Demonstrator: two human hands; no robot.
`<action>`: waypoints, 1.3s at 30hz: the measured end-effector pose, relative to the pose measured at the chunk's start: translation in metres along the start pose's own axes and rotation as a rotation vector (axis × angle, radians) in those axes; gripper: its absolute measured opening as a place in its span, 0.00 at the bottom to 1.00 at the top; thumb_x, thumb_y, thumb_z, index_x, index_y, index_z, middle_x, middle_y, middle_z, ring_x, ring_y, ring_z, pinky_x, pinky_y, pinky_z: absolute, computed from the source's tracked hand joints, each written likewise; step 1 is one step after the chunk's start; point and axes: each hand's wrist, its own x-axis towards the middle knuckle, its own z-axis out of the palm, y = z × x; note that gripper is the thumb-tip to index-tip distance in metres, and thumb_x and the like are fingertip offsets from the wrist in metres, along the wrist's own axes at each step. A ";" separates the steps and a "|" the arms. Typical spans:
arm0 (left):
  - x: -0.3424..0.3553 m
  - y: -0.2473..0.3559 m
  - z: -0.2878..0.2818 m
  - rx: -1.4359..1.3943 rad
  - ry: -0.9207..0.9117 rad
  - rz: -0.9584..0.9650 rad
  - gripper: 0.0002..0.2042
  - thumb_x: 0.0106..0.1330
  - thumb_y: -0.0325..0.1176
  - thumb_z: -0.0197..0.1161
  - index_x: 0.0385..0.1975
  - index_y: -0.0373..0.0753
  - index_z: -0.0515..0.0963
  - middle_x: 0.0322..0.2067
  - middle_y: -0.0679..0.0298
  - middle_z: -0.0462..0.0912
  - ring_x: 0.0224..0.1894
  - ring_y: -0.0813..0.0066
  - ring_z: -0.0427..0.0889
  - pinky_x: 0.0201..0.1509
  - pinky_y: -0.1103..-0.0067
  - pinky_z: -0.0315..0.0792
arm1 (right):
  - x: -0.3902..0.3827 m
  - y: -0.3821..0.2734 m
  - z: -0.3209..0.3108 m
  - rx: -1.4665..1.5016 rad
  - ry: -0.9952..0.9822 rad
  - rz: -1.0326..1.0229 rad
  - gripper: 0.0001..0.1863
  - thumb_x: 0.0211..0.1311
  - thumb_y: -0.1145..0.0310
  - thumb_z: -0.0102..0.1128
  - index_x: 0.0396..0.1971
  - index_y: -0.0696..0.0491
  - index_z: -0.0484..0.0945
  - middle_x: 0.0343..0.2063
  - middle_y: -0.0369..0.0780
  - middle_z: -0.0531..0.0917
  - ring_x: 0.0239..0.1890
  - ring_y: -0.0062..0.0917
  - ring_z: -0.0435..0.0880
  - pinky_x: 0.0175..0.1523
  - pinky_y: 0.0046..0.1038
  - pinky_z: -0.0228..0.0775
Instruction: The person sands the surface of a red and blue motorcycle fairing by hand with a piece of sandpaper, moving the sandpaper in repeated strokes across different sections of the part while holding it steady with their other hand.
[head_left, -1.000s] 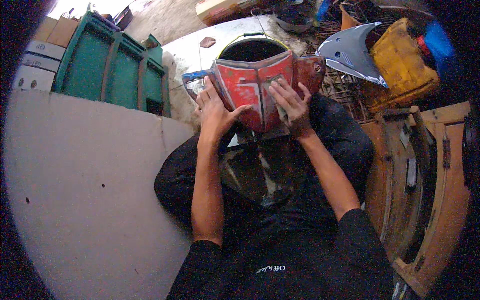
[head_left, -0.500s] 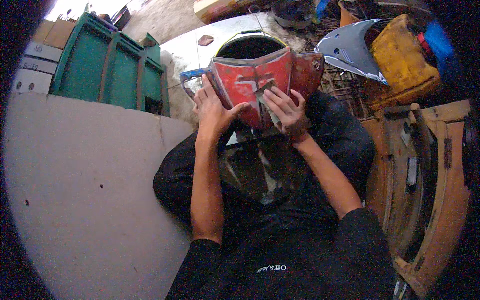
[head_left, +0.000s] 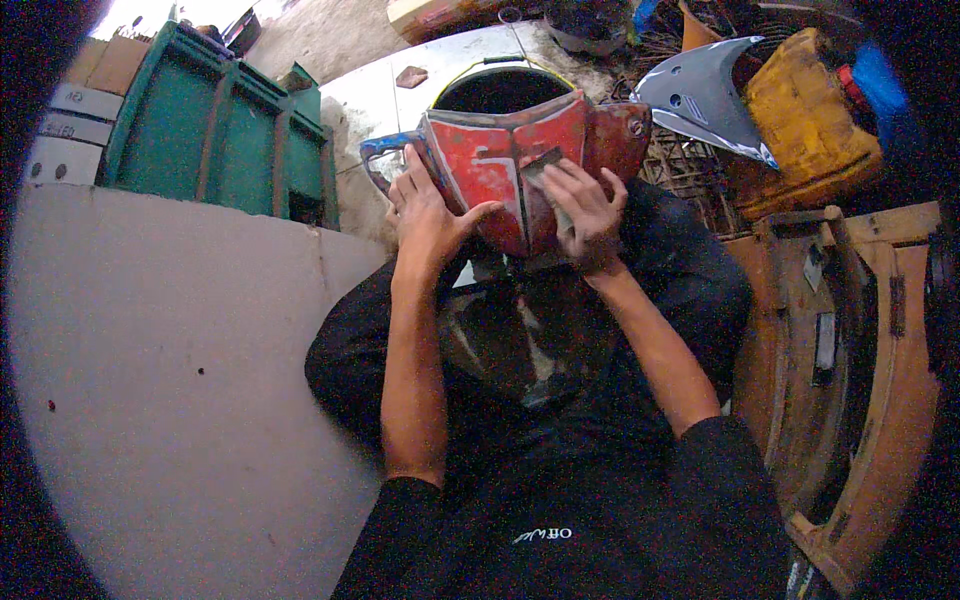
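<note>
A worn red motorbike body panel [head_left: 480, 165], with grey sanded patches and a dark seam down its middle, rests tilted in front of my lap. My left hand [head_left: 425, 215] grips its left side, the thumb lying across the front and the fingers along the blue-edged wing. A piece of sandpaper [head_left: 543, 161], dark and folded, is under the fingers of my right hand [head_left: 590, 213]. That hand presses it to the panel face just right of the seam. Part of the sandpaper is hidden by the palm. Behind the panel stands a dark bucket [head_left: 497, 92] with a yellow rim.
To the right lie a grey fairing piece [head_left: 690, 100], a yellow jerrycan [head_left: 812, 125] and a wooden frame [head_left: 880, 350]. A green cabinet [head_left: 165, 125] and stacked boxes [head_left: 72, 128] stand at the far left, beyond a pale low wall [head_left: 190, 340]. A brownish chip [head_left: 411, 77] lies on white tiles.
My right hand has slid the sandpaper up and to the right across the panel, uncovering more of the seam. My left hand keeps its place.
</note>
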 end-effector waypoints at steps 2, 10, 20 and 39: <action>0.000 0.003 0.000 0.023 -0.020 -0.013 0.68 0.39 0.67 0.73 0.71 0.27 0.42 0.60 0.40 0.63 0.63 0.42 0.63 0.63 0.51 0.61 | 0.001 -0.002 -0.002 -0.009 0.053 0.061 0.20 0.60 0.68 0.57 0.54 0.45 0.79 0.56 0.31 0.80 0.61 0.23 0.76 0.69 0.40 0.48; 0.000 -0.004 0.000 0.055 -0.025 -0.044 0.68 0.39 0.67 0.74 0.71 0.29 0.40 0.61 0.40 0.62 0.64 0.43 0.61 0.64 0.49 0.59 | 0.010 -0.010 -0.008 0.065 -0.007 0.019 0.17 0.60 0.71 0.55 0.49 0.46 0.81 0.52 0.33 0.82 0.59 0.24 0.78 0.69 0.40 0.49; 0.000 0.000 -0.001 0.014 -0.030 -0.026 0.68 0.39 0.69 0.72 0.71 0.27 0.42 0.62 0.39 0.62 0.65 0.42 0.60 0.63 0.45 0.57 | 0.013 -0.007 -0.001 0.074 0.062 0.117 0.19 0.57 0.74 0.55 0.49 0.45 0.81 0.50 0.33 0.83 0.58 0.25 0.78 0.69 0.40 0.49; 0.001 -0.010 -0.005 -0.027 -0.039 -0.030 0.67 0.39 0.68 0.73 0.71 0.29 0.42 0.63 0.44 0.62 0.67 0.45 0.59 0.64 0.45 0.56 | 0.017 -0.021 0.001 0.050 -0.006 -0.036 0.13 0.57 0.70 0.58 0.43 0.45 0.83 0.47 0.31 0.84 0.53 0.27 0.78 0.67 0.40 0.52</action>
